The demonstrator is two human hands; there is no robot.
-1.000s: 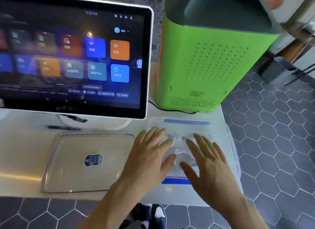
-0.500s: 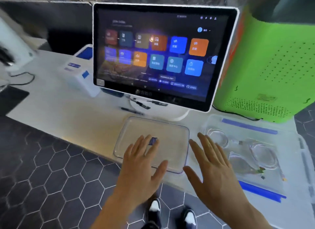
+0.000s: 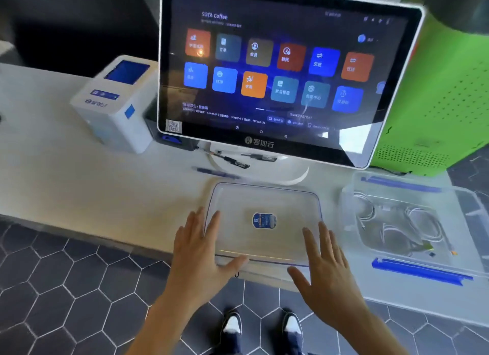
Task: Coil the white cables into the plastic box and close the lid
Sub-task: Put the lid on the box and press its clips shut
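Now we have the clear lid (image 3: 264,238) lying flat on the white counter (image 3: 79,185), right between our hands and in front of the touchscreen (image 3: 285,71). Its long axis runs left to right, parallel to the counter's front edge, so each hand faces one short side. Our left hand (image 3: 203,254) is spread flat with fingers straight, its fingertips at the lid's left edge and its thumb reaching along the near rim; it grasps nothing yet. Our right hand (image 3: 325,264) is likewise spread and relaxed, its fingers over the lid's near right corner, holding nothing. Whether either palm actually touches the plastic, we cannot tell.

The plastic box (image 3: 412,249) sits well to our right on the same counter, near the green machine (image 3: 449,95), with the white cables (image 3: 391,222) already coiled inside in loops. So the lid must travel rightward, and our right hand is the nearer to the box. We judge the next move calls for gripping both short sides, lifting, and carrying the lid across without turning it, since the box seems to share its left-to-right orientation.
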